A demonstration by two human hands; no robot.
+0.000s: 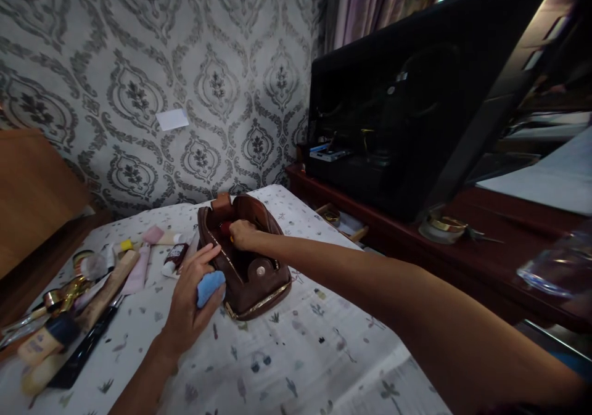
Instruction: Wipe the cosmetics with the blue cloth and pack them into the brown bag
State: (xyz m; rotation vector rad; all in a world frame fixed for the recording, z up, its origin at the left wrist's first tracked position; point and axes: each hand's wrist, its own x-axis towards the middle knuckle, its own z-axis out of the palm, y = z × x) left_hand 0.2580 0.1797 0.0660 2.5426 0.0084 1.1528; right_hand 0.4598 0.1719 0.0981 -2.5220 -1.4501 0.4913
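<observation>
A brown zippered toiletry bag [259, 295] stands unzipped on the printed sheet. My right hand [244, 235] reaches into it, fingers curled around a small red item [225, 229] whose kind I cannot make out. At the bag's left edge is my left hand [192, 285]; a light blue sponge [210, 288] is tucked between its thumb and palm, and its fingertips rest on the bag's rim. Left of that hand lie a dark red and white tube [174, 258] and a pink tube [137, 273].
More cosmetics are spread at the left: a foundation bottle [44, 340], a black-handled brush [86, 344] and several small jars and tubes. A wooden board [37, 193] rises behind them. On the right, a large black screen [393, 106] stands on a dark red cabinet [490, 242] with a partly open drawer [354, 225].
</observation>
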